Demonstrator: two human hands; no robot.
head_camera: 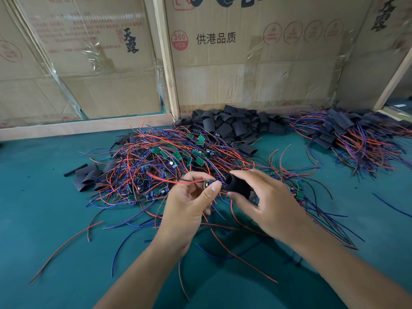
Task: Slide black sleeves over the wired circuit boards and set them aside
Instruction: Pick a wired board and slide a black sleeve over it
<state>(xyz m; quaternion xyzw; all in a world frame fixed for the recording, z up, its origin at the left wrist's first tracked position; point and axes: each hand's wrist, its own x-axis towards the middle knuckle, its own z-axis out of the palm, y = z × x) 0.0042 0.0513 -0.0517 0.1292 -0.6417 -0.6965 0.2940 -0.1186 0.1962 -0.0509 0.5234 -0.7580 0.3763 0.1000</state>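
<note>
Flattened cardboard boxes [256, 54] taped to a wooden frame [167, 56] wall off the back of my green desk [44, 219]. Nothing here sits in a container; everything lies loose in heaps on the desk.

The biggest heap is the tangle of red and blue wires with small green circuit boards [169, 157], spread across the middle just beyond my hands. To the far right, well apart from it, lies a pile of boards already in sleeves [347, 134], their wires fanning toward me. Between the two, against the cardboard, is a heap of empty black sleeves [234, 123]. A few more flat sleeves [88, 177] lie at the left edge of the tangle. Loose wire ends trail over the desk under my forearms.

My left hand [189, 206] pinches one circuit board [208, 183] between thumb and fingertips, its red wire running off to the left. My right hand [267, 201] holds a black sleeve [237, 185] with thumb and fingers curled round it, its open mouth facing the board. Board and sleeve are just beside each other, the board's tip at the opening; I cannot tell whether it has entered.
</note>
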